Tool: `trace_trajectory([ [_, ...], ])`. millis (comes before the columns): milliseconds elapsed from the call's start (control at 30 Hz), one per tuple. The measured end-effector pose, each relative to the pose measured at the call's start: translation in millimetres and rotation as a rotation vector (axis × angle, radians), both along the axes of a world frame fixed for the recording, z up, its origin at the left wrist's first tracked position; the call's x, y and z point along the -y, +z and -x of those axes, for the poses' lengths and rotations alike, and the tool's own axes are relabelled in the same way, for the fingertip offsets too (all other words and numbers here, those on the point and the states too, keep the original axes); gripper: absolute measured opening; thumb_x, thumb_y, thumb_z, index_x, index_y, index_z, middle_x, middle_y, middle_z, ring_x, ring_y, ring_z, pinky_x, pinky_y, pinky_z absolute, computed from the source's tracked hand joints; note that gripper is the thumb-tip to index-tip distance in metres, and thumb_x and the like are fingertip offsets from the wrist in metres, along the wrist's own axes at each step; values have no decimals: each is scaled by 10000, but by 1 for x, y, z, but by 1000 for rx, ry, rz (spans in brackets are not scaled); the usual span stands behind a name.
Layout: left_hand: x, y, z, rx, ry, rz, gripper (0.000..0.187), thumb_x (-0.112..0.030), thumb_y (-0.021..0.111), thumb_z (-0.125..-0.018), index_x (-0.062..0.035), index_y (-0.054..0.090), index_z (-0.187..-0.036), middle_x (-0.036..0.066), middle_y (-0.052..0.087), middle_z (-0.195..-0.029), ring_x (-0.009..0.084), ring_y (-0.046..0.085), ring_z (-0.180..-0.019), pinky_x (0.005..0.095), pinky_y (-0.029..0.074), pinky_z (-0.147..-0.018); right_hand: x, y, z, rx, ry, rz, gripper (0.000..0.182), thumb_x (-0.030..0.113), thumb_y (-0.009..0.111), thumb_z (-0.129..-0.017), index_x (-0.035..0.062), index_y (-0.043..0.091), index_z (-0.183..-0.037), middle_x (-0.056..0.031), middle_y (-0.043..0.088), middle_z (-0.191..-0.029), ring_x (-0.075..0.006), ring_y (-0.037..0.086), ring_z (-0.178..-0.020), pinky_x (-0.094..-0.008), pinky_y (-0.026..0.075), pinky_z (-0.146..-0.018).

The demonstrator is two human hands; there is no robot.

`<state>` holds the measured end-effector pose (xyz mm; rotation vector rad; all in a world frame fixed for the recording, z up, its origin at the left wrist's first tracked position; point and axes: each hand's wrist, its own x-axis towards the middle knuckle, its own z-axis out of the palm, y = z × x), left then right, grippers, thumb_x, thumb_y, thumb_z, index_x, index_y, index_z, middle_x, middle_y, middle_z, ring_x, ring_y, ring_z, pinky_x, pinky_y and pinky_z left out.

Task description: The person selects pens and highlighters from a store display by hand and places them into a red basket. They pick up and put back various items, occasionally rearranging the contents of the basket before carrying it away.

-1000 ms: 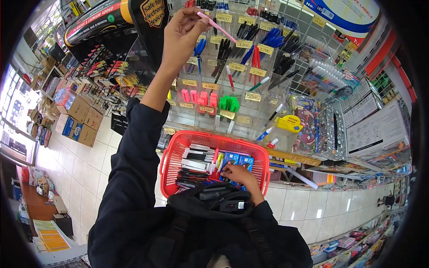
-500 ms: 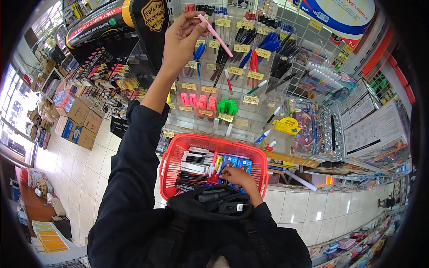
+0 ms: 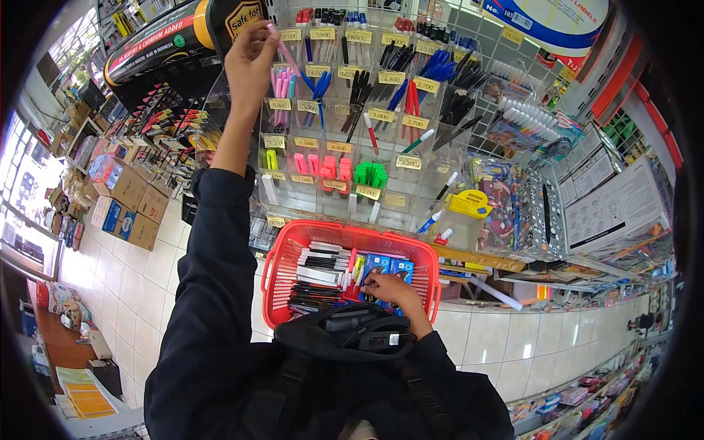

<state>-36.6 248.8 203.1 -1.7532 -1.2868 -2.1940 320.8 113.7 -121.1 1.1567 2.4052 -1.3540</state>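
Note:
My left hand (image 3: 248, 64) is raised at the upper left of the pen display, its fingers closed round the top of a pink pen (image 3: 284, 50). The pen slants down to the right, above a compartment of pink and teal pens (image 3: 281, 84). Beside that compartment stand blue pens (image 3: 317, 88). Low in front of me, my right hand (image 3: 394, 290) reaches into a red plastic basket (image 3: 352, 232), its bent fingers on blue boxes (image 3: 377, 264). What those fingers grip, if anything, is hidden. Black and white pens (image 3: 323, 265) lie stacked left of the boxes.
The clear display rack holds pink highlighters (image 3: 336, 169), green highlighters (image 3: 370, 174), red pens (image 3: 413, 99) and price tags. A large battery-shaped sign (image 3: 158, 42) juts out at the upper left. Cardboard boxes (image 3: 121, 191) stand on the tiled floor to the left.
My left hand has moved left with the pink pen, uncovering the pink and teal pens. The view has shifted slightly. My right hand stays in the basket.

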Motion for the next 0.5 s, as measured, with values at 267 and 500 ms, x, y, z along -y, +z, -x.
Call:
trace_trajectory([
  [267, 11, 0, 38, 99, 70, -69, 276, -125, 643, -922, 24, 606, -1152, 60, 680, -949, 107, 647, -817, 223, 498, -694, 0, 3, 1, 1, -4, 9, 387, 404, 612, -877, 64, 642, -1059, -176, 663, -1043, -350, 629, -998, -434, 474, -845],
  [500, -1, -26, 54, -42, 200, 82, 219, -129, 646, -909, 7, 650, -1081, 47, 678, -816, 72, 615, -737, 221, 483, -652, 0, 7, 2, -5, 9, -4, 376, 397, 616, -880, 57, 622, -1041, -174, 662, -1025, -351, 630, -987, -431, 478, -832],
])
